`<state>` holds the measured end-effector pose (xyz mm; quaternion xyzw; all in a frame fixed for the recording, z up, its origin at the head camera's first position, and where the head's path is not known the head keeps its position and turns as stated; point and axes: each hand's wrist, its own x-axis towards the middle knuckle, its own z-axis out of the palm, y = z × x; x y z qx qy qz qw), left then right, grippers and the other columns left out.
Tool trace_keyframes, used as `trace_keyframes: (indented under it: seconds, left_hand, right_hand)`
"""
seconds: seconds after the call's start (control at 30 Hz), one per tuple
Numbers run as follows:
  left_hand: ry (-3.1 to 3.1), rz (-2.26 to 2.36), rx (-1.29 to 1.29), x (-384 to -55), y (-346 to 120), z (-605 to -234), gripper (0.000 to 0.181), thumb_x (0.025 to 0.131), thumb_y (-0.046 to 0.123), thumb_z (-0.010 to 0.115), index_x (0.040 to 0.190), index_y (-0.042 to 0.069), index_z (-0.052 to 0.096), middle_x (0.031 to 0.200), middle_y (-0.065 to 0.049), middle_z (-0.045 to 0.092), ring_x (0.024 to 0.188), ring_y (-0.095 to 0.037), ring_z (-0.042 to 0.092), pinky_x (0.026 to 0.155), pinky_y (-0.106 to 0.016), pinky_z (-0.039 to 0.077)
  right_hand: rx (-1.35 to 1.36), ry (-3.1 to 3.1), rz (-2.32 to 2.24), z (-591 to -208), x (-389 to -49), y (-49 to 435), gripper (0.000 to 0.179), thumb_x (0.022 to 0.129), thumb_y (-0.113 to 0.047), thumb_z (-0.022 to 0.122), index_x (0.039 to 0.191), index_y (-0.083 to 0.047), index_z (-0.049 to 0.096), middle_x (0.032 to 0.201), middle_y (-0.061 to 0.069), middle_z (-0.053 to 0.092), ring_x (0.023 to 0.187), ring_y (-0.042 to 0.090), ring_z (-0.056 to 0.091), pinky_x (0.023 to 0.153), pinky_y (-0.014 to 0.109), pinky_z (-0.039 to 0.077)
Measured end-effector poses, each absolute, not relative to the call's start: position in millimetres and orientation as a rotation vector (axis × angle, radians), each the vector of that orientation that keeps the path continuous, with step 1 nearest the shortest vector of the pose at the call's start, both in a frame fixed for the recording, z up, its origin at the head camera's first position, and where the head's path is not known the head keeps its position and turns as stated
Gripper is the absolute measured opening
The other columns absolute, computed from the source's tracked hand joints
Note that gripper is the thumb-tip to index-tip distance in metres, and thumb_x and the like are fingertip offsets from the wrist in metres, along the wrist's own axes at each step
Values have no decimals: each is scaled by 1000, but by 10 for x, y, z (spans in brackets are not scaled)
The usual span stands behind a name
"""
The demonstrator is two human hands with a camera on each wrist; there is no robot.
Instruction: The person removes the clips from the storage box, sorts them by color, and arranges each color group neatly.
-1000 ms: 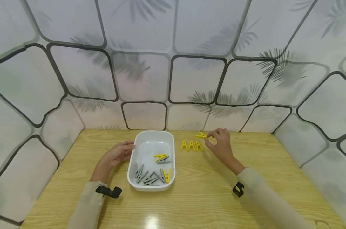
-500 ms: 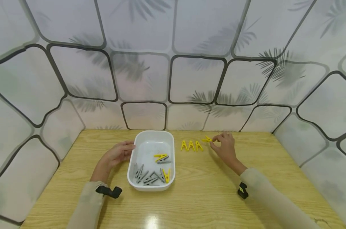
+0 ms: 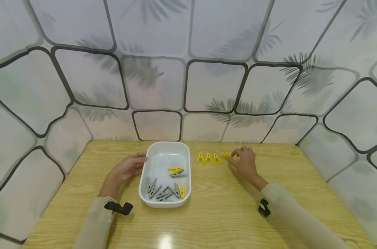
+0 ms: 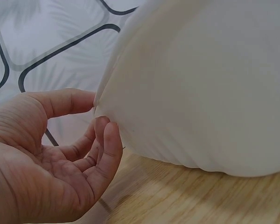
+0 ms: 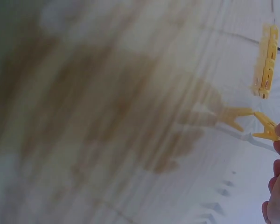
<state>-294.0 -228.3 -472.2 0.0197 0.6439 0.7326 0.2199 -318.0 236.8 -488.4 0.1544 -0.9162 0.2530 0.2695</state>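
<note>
A small yellow clothespin (image 3: 226,155) is pinched between the thumb and index finger of my right hand (image 3: 245,160), close over the table. In the right wrist view, the clothespin's legs (image 5: 267,127) point away from the fingertips. Three yellow clothespins (image 3: 208,158) stand in a row just left of it, legs toward me. My left hand (image 3: 130,166) holds the left side of a white tray (image 3: 142,185). Seen from the left wrist, one digit of the hand (image 4: 60,172) meets the rim while the others curl against the outer wall.
Inside the tray lie several grey clothespins (image 3: 164,196) and two yellow clothespins, one (image 3: 175,170) near the middle and another (image 3: 181,191) at the front right. A patterned curtain (image 3: 213,86) encloses the wooden table (image 3: 219,214) behind and at both sides.
My right hand has moved right and slightly toward me with the pinched clothespin, which has turned and come down near the row's right end. The left hand and tray have stayed put.
</note>
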Motion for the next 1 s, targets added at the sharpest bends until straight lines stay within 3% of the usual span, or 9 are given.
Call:
trace_keyframes:
  seconds: [0.27,0.53,1.0]
  left_hand:
    - [1796,2016,54,-2944,-2293,-4730,55,105,15,53,149,-11,31,102,8,69,92,-4,68,81,-22,57]
    - [1798,2016,29,-2933,-2294,-4723,48,105,15,53,144,-8,38,101,8,69,91,-5,68,81,-23,57]
    - [1794,2011,48,-2930,-2288,-4707,56,106,15,52,150,-11,30,102,9,69,93,-4,67,82,-23,57]
  right_hand:
    - [381,-2522,702,-4818,-3177,2356,10,88,-11,76,87,-4,70,91,20,60,83,34,46,80,53,34]
    - [403,-2497,659,-4758,-3230,2382,9,86,-10,77,86,-3,71,89,18,61,82,34,47,76,53,35]
    - [322,-2672,604,-4767,-3171,2335,13,87,-16,78,84,-6,72,86,16,61,82,32,48,76,53,38]
